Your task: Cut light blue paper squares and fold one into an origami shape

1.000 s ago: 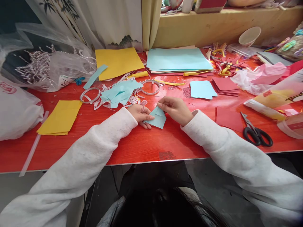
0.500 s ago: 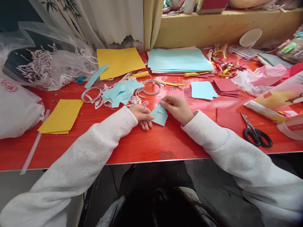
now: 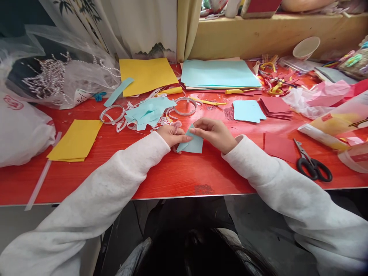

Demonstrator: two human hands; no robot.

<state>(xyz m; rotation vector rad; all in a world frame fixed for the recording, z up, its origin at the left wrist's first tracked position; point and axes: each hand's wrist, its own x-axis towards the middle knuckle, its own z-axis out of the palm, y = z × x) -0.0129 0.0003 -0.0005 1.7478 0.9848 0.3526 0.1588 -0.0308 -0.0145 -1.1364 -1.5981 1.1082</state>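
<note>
Between my hands, just above the red table (image 3: 172, 176), is a small folded light-blue paper (image 3: 196, 145). My left hand (image 3: 171, 136) pinches its left side, thumb on top. My right hand (image 3: 214, 134) grips its upper edge between thumb and fingers. Light-blue paper scraps (image 3: 151, 111) lie beyond my left hand, beside white strips and a roll of tape (image 3: 184, 106). A small stack of light-blue squares (image 3: 248, 110) sits beyond my right hand, next to a stack of dark red squares (image 3: 275, 107).
Black-handled scissors (image 3: 313, 165) lie at the right beside a red sheet (image 3: 278, 147). Yellow sheets (image 3: 75, 141) and a white plastic bag (image 3: 24, 130) are at the left. Large yellow (image 3: 148, 76) and light-blue sheets (image 3: 218, 73) lie at the back.
The blue paper has turned and its outline has changed, with a flap now at its left. My left fingers have curled in, and my right thumb has moved onto the paper's upper part.
</note>
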